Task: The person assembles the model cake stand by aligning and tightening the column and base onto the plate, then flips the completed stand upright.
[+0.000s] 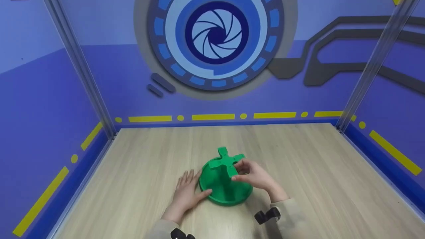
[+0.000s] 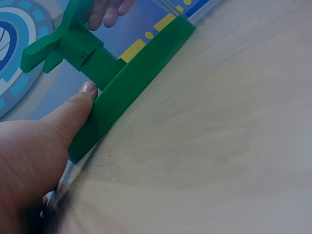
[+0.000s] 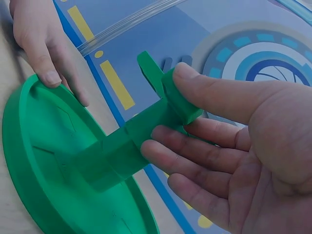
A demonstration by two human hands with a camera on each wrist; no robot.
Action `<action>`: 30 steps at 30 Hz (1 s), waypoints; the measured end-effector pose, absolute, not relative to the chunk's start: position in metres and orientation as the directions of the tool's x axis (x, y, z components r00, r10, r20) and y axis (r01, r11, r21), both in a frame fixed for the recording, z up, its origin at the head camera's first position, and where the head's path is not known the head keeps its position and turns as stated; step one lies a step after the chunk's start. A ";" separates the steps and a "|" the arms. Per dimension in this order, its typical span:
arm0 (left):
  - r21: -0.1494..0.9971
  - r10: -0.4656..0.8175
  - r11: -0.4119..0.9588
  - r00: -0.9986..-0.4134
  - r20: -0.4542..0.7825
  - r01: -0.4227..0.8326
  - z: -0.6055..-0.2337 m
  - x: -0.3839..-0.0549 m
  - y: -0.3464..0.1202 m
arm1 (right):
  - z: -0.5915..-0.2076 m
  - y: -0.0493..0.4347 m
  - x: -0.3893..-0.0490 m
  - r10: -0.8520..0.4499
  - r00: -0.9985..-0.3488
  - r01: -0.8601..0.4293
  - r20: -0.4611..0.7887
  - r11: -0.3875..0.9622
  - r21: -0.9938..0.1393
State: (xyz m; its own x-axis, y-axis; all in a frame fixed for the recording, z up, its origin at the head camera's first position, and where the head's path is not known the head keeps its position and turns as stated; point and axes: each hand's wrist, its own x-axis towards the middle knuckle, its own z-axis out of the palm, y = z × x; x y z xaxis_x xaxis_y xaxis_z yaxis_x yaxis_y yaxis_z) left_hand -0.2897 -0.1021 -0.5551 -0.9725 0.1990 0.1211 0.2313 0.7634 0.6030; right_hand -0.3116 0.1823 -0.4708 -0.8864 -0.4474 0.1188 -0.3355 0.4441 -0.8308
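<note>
A round green tray-like base (image 1: 217,191) with a raised rim lies on the table. From its middle rises a stepped green post (image 2: 84,51), marked "35" in the left wrist view, topped by a four-armed cross (image 1: 227,161). My right hand (image 1: 254,174) pinches one arm of the cross between thumb and index finger; its other fingers lie loosely beside the post in the right wrist view. My left hand (image 1: 187,192) rests at the base's left side, fingers straight and spread, its thumb (image 2: 78,107) touching the rim. I cannot tell whether post and cross are one piece.
The wooden table (image 1: 149,149) is enclosed by blue printed panels (image 1: 109,83) at the back and both sides. Clear corner posts (image 1: 368,76) stand where the panels meet. Black straps (image 1: 267,215) sit on both sleeved wrists.
</note>
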 end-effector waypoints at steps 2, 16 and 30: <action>0.599 0.201 0.766 -0.972 0.121 0.233 -0.555 -0.290 -0.102 | -0.470 0.183 -0.311 -0.451 -0.886 -0.335 0.109 0.459 -0.823; 0.608 0.204 0.757 -0.971 0.128 0.239 -0.556 -0.289 -0.102 | -0.452 0.206 -0.311 -0.316 -0.923 -0.346 0.222 0.422 -0.838; 0.610 0.201 0.756 -0.971 0.128 0.237 -0.555 -0.289 -0.102 | -0.474 0.198 -0.325 -0.129 -0.955 -0.295 0.266 0.360 -0.885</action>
State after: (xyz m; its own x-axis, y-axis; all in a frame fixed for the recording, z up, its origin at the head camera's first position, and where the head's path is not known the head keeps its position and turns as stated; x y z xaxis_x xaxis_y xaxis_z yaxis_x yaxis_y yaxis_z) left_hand -0.2887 -0.1023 -0.5553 -0.9711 0.2014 0.1280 0.2372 0.7564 0.6096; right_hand -0.3247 0.1979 -0.4744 -0.9555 -0.1285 0.2657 -0.2946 0.3601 -0.8852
